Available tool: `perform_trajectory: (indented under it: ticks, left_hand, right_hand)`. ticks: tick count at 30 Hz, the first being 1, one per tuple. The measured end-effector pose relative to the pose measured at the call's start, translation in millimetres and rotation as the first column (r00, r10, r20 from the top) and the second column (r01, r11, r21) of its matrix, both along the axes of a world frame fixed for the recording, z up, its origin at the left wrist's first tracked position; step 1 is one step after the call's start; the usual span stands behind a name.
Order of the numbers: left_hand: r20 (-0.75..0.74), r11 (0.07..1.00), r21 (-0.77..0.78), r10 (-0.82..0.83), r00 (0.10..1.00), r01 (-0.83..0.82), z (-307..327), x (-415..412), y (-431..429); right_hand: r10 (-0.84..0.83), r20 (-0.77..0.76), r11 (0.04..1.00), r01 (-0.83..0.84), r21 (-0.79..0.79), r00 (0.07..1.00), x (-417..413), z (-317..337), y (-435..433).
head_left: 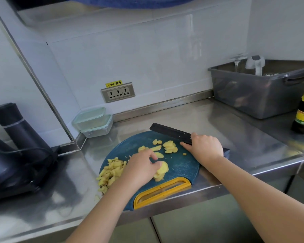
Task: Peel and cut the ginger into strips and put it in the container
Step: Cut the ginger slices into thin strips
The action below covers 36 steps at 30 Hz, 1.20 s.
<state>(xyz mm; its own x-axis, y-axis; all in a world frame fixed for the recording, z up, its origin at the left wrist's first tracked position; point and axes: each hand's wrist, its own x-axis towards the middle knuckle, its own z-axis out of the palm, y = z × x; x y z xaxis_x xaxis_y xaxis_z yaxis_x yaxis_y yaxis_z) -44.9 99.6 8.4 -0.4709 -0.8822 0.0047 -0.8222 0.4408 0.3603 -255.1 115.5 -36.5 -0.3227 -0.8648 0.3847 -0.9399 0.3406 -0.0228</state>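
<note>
Curled over, the left hand (142,166) pinches a stack of ginger slices (162,170) at its fingertips on the blue cutting board (182,165). More slices (169,146) lie just beyond. The right hand (206,146) grips the black knife (170,133). Two stacked containers (93,121) stand in the back-left corner.

Two containers (93,121), one knife (170,133), one board (182,166)

ginger slices (170,146) on cutting board (182,165), container (93,122) behind-left, bin (256,95) right.
</note>
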Motion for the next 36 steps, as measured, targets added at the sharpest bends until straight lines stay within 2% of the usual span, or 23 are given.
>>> perform_trajectory:
  ticks: [6,9,13,15,17,21,30,36]
  left_hand:
    - [-0.082,0.976,-0.218,-0.031,0.996,0.013,-18.6,-0.1,29.0]
    - [-0.162,0.964,-0.267,-0.024,0.987,-0.020,-24.9,2.3,33.2]
    - [-0.231,0.950,-0.306,-0.005,0.973,-0.068,-29.0,4.8,34.7]
    - [-0.243,0.943,-0.322,0.004,0.970,-0.085,-31.4,3.7,36.0]
    - [-0.257,0.941,-0.323,0.016,0.966,-0.101,-33.7,3.3,37.3]
    - [-0.293,0.941,-0.319,0.018,0.956,-0.116,-39.1,2.9,36.8]
    - [-0.350,0.941,-0.324,-0.022,0.936,-0.099,-46.1,5.1,36.7]
    - [-0.382,0.926,-0.363,-0.043,0.923,-0.107,-50.6,6.6,36.1]
  right_hand:
    - [0.006,0.158,0.996,-0.020,0.090,0.987,0.5,14.2,7.9]
    - [0.019,0.303,0.998,-0.034,0.045,0.953,5.6,21.9,21.7]
    - [0.126,0.561,0.990,-0.142,-0.017,0.818,9.4,37.2,49.0]
    - [0.144,0.695,0.970,-0.238,0.041,0.705,11.0,48.1,67.5]
    - [0.102,0.759,0.937,-0.319,0.144,0.643,13.5,54.5,85.4]
    - [0.030,0.704,0.888,-0.343,0.308,0.710,20.0,55.0,105.7]
    - [-0.026,0.635,0.884,-0.278,0.375,0.772,27.4,57.1,102.7]
    - [-0.120,0.651,0.854,-0.257,0.452,0.749,33.3,55.9,101.1]
